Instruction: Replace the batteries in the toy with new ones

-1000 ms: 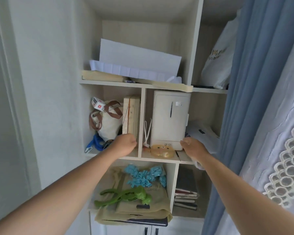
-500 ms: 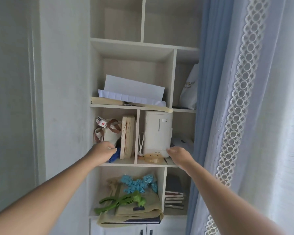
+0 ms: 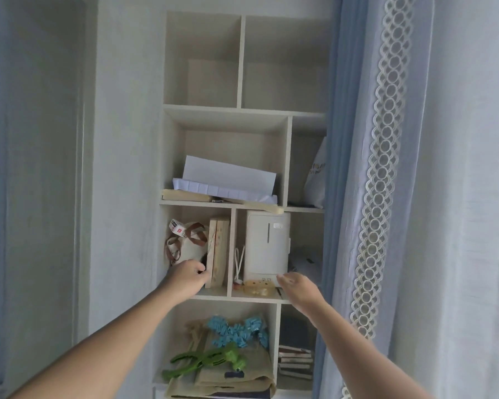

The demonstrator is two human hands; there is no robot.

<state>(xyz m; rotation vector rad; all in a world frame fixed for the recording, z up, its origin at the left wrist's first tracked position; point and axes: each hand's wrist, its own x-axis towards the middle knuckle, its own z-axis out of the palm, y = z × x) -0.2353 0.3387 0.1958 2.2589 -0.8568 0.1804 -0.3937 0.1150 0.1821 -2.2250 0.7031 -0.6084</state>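
Note:
My left hand (image 3: 188, 276) reaches into the left cubby of the white shelf unit (image 3: 254, 296), fingers curled beside a cream tote bag (image 3: 189, 240) and upright wooden boards (image 3: 219, 251). Whether it grips anything is hidden. My right hand (image 3: 297, 286) hovers at the edge of the neighbouring cubby, fingers loosely apart and holding nothing. It is just right of a small yellow toy (image 3: 257, 287), which lies in front of a white box-shaped device (image 3: 267, 246). I see no batteries.
The cubby above holds papers (image 3: 228, 178) on a flat board. Below are blue clips (image 3: 236, 331), a green plastic toy (image 3: 205, 362) on folded cloth, and stacked books (image 3: 296, 361). A blue and white curtain (image 3: 386, 197) hangs close on the right.
The view has pulled back and tilted up, showing more upper shelves. My left hand moved left into the bag cubby, covering the blue object. My right hand's fingers have opened slightly.

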